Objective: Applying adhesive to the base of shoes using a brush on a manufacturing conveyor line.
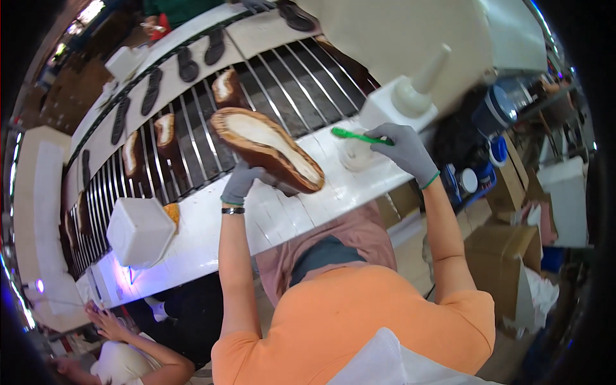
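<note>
My left hand (240, 183), in a grey glove, grips a brown shoe upper (266, 144) near its side. The upper lies bottom side up, showing a pale underside with a tan and dark brown border. In my right hand (410, 153), also gloved in grey, is a green brush (354, 134) like a toothbrush, pointing left. Its head is apart from the shoe upper, above a small whitish round dish (360, 157) on the white worktop (256, 224). Just beyond that hand stands a white container (403, 102) with a long spout.
Metal bars (199, 138) run beyond the worktop, with more brown uppers (165, 131) on them. Several black soles (151, 91) lie along a pale strip behind. A white square tub (141, 231) stands at left. Another person (131, 353) sits at lower left; cardboard boxes (504, 250) are at right.
</note>
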Demonstrator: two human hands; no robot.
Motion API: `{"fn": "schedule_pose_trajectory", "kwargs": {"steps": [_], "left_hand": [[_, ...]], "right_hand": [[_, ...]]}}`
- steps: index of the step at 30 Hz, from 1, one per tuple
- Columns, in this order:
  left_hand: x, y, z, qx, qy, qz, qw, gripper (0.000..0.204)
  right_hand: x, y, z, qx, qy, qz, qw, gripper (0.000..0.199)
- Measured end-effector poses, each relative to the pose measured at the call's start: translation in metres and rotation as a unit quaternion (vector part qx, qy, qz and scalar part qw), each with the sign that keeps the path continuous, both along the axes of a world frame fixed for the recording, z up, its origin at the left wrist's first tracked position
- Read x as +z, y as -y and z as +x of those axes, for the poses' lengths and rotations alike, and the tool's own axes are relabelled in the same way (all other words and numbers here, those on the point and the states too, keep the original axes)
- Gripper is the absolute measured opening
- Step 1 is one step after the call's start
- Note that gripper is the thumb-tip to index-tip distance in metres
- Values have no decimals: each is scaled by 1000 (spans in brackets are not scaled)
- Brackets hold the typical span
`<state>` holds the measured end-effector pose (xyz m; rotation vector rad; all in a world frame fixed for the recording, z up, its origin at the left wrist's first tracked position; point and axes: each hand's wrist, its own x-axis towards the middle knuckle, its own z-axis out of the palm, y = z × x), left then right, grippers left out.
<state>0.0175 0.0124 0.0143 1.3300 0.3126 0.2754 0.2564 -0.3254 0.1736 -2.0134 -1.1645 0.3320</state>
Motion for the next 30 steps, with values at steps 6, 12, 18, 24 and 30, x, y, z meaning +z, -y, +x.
{"fn": "schedule_pose_trajectory", "kwargs": {"steps": [6,12,18,24,30], "left_hand": [[-26,68,-17,95,84,-227,966,78],[-2,131,-25,-5,77,-507,858,76],[13,143,-31,7,93,-545,833,73],[51,147,-12,53,44,-419,905,75],[103,163,2,96,46,-279,954,58]], "right_hand": [[-57,33,-26,-123,210,-156,957,15],[-86,22,-32,-151,253,-265,918,15],[-88,49,-17,-157,-157,-61,973,21],[-61,33,-24,-147,-473,95,864,29],[20,23,-28,2,-276,98,956,16]]}}
